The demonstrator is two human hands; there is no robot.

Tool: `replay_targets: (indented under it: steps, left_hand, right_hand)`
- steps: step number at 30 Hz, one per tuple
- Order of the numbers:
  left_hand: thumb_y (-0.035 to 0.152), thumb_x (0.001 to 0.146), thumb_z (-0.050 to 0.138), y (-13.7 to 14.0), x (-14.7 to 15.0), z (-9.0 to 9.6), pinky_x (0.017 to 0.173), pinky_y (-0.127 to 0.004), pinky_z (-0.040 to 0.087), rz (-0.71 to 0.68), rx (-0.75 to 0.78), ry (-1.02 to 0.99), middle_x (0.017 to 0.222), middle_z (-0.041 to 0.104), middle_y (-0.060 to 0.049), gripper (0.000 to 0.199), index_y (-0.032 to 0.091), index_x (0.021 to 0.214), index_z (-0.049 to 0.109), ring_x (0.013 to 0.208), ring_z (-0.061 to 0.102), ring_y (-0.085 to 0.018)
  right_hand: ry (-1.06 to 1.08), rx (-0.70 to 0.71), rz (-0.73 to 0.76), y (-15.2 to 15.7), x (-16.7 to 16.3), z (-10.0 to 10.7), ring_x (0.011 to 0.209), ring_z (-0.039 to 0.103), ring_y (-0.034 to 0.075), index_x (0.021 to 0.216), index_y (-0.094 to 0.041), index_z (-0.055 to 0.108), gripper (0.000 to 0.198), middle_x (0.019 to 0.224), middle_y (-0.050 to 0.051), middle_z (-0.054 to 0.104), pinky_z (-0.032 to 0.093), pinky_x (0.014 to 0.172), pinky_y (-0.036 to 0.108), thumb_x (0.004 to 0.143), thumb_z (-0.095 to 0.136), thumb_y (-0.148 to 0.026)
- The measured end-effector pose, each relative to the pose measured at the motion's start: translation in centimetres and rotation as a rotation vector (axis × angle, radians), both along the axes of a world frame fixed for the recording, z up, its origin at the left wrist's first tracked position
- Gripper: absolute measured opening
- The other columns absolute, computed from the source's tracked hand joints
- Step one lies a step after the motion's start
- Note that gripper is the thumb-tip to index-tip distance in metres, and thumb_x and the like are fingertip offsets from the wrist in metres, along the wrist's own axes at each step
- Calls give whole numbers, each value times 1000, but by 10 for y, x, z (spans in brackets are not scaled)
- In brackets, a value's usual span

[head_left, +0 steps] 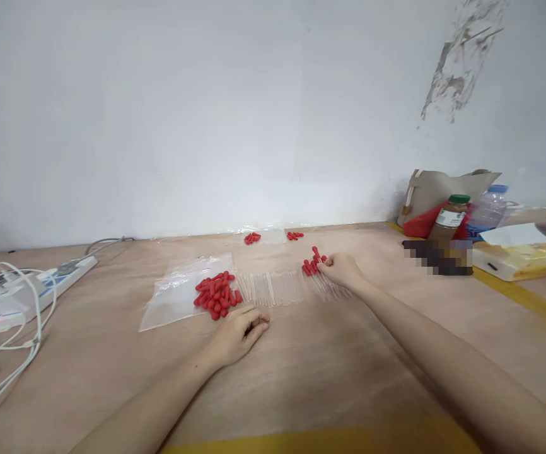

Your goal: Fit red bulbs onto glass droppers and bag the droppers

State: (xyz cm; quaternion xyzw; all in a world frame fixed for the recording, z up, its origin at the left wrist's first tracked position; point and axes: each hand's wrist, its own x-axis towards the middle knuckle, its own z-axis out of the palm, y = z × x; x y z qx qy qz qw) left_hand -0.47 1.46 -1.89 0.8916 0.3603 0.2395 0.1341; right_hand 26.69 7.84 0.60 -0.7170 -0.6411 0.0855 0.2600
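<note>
My left hand [244, 331] rests on the table with its fingers loosely bent, thumb apart, and nothing in it. Just beyond it lies a heap of red rubber bulbs [215, 293] on a clear plastic bag [166, 296]. To the right of the heap, thin clear glass tubes [273, 289] lie side by side in a row. My right hand [343, 270] is closed in a pinch at the red-capped droppers [308, 267] at the row's right end. The fingers cover much of the dropper they grip.
Two small groups of red bulbs [253, 238] lie on clear plastic near the wall. A white power strip [65, 280] with cables sits at left. At right stand a green-capped jar [450, 217], a plastic bottle [488, 211], a beige bag [443, 183] and a tissue pack [519, 258].
</note>
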Motion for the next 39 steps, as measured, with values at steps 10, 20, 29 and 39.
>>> replay_targets:
  steps: [10, 20, 29, 39]
  left_hand:
    - [21, 85, 44, 1, -2, -2, 61, -23, 38, -3, -13, -16, 74, 55, -1, 14, 19, 86, 58, 69, 50, -13]
    - [22, 85, 44, 1, -1, -1, 60, -24, 39, -2, -18, -13, 73, 55, -1, 15, 19, 89, 58, 67, 49, -13]
    - [23, 83, 47, 6, -2, -3, 59, -23, 40, 82, 104, 7, 72, 53, -1, 11, 19, 85, 57, 65, 51, -14]
    - [33, 76, 54, 30, -23, -1, 68, -33, 39, 548, 469, 137, 76, 50, -5, 16, 18, 70, 55, 74, 47, -21]
  right_hand:
    - [-66, -82, -133, 13, -3, -26, 62, 57, 18, 59, -19, 61, 31, 68, 6, 62, 34, 52, 24, 68, 49, -46]
    - [-182, -46, -32, -3, -35, -15, 75, 59, 21, 68, -18, 65, 33, 74, 8, 64, 39, 63, 31, 76, 43, -42]
    - [-259, -98, -18, 1, -50, -23, 82, 60, 26, 84, -12, 65, 28, 84, 17, 65, 39, 72, 36, 77, 43, -26]
    - [-170, -11, -35, -11, -46, -7, 78, 60, 23, 83, -14, 60, 35, 80, 12, 64, 38, 66, 31, 84, 34, -37]
